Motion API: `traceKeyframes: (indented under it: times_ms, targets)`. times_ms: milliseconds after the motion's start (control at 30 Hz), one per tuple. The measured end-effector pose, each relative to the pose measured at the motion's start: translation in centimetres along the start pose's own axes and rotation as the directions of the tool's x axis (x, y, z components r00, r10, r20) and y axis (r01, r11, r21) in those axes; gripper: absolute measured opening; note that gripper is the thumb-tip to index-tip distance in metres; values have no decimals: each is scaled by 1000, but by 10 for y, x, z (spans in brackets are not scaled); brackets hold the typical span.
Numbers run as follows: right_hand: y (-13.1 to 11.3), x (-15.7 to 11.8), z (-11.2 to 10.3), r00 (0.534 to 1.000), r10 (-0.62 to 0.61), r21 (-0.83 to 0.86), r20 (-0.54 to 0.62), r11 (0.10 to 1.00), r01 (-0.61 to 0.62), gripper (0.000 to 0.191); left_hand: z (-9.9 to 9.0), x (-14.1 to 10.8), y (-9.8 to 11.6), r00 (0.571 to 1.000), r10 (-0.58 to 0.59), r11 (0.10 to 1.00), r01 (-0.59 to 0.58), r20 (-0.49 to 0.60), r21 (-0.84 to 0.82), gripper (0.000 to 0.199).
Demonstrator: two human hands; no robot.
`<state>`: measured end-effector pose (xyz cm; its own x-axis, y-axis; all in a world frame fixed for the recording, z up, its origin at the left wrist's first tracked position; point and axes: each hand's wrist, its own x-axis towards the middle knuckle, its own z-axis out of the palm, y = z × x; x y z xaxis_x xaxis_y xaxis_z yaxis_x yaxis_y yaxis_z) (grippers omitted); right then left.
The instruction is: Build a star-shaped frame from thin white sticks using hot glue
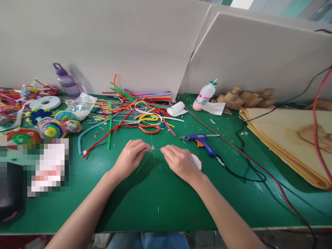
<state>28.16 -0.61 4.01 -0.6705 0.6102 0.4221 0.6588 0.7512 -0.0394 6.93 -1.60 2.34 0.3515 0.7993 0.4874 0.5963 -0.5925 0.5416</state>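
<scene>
My left hand [131, 155] and my right hand [179, 162] face each other above the green table, both closed in a pinch. Between them is a small frame of thin pale spokes [153, 148] spreading from a whitish hub. The left fingertips pinch it right beside the hub; the right ones grip the outer part of one spoke. Partly hidden behind my right hand lies a white disc with a red rim [197, 162]. Just beyond the hands rest scissors with yellow and orange handles [149, 129]. A blue glue gun [203, 142] lies to the right.
Colourful pipe cleaners [145, 98] are heaped at the back. Left are pompom-like craft pieces [53, 127], a tape roll [45, 102] and a purple bottle [66, 81]. A plastic drink bottle [204, 96], folded brown paper [282, 145] and a red cable [241, 150] are on the right.
</scene>
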Motion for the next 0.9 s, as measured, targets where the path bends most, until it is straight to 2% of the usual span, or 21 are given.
traceKeyframes:
  times_ms: [400, 900]
  targets:
    - [3, -1, -2, 999, -16, -66, -31, 998, 14, 24, -1, 1, 2, 1000, -5, 999, 5, -5, 33, 19]
    - [2, -2, -1, 999, 0, -35, -34, 999, -1, 23, 0, 1, 2, 1000, 7, 999, -5, -30, 50, 21]
